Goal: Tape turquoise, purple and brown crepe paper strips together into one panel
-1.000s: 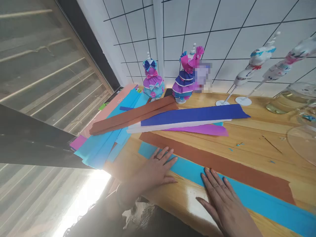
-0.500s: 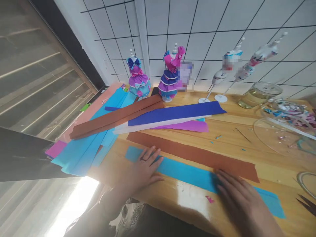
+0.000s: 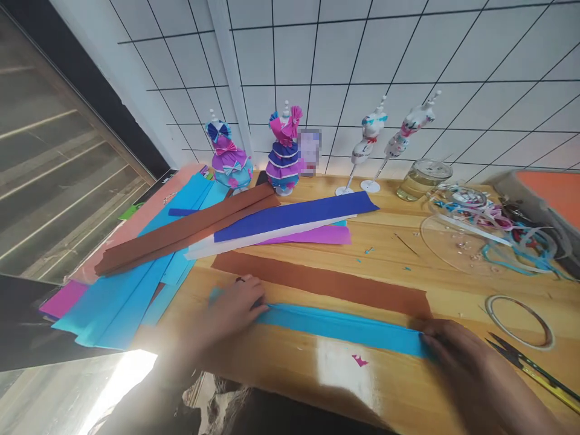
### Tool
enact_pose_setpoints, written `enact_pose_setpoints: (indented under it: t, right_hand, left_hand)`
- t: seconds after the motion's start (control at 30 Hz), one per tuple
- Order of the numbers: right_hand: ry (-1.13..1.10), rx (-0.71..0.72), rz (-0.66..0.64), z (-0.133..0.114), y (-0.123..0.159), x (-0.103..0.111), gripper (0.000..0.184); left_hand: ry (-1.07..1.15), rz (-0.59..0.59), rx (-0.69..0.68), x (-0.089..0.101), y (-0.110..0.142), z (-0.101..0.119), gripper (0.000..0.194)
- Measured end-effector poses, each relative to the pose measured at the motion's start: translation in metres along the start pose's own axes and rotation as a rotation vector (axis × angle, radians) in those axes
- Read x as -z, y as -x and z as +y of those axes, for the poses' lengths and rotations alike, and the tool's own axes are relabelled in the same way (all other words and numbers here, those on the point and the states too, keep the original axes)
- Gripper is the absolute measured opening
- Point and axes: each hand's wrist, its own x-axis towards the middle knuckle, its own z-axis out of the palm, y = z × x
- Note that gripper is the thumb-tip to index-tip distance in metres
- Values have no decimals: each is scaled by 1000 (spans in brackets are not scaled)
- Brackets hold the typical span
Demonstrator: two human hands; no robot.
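Right hand (image 3: 457, 347) pinching one end of a long blue paper strip (image 3: 339, 325), left hand (image 3: 238, 307) curled over the other, can't tell if gripping.

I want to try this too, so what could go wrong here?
The long, bright-blue, paper-like strip might tear or crease if the left hand and right hand, both on it, pull unevenly. The pointed scissors with black and yellow handles lie near the right hand, so a sideways sweep might catch their tips. If bumped, the clear glass jar of pale yellow liquid could spill onto the wooden table.
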Motion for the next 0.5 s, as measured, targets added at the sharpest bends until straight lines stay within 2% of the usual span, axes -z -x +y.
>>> enact_pose_setpoints:
  t: [0.1, 0.23, 0.43, 0.5]
  right_hand:
    - [-107, -130, -81, -2, -14, 13, 24]
    - [-226, -117, -99, 4, -42, 22, 25]
    - [-257, -48, -12, 25, -94, 20, 37]
    - [-200, -18, 73, 31, -109, 20, 37]
  left_hand:
    - [90, -16, 41, 13, -4, -1, 16]
    - [164, 67, 9, 32, -18, -11, 13]
    - [206, 172, 12, 58, -49, -28, 31]
    - [180, 195, 31, 64, -58, -33, 37]
